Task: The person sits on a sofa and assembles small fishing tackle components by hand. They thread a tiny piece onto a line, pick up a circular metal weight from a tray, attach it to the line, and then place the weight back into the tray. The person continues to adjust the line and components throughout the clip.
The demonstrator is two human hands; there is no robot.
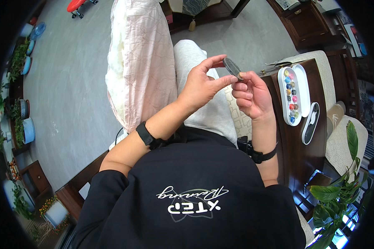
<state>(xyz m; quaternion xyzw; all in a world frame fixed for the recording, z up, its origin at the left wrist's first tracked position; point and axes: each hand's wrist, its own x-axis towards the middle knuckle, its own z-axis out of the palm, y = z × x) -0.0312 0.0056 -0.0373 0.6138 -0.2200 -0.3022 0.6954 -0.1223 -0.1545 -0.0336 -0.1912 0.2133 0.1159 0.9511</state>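
Above my lap, a thin dark grey round disc (232, 68) is held tilted between both hands. My left hand (200, 85) is closed on its left side in a wide pinch, with the thumb at the lower edge and the fingertips at the upper edge. My right hand (253, 94) grips the lower right edge with the thumb, the other fingers curled in. Over my left leg lies a pale pink quilted cloth piece (147, 62), with white stuffing (116, 62) showing along its left side.
On the dark wooden side table (294, 159) to the right, an opened white case (304, 93) holds several colourful spools (291, 98). Beside it lies a smaller oblong case (310, 123). A leafy plant (326, 193) stands at the lower right; potted plants line the left.
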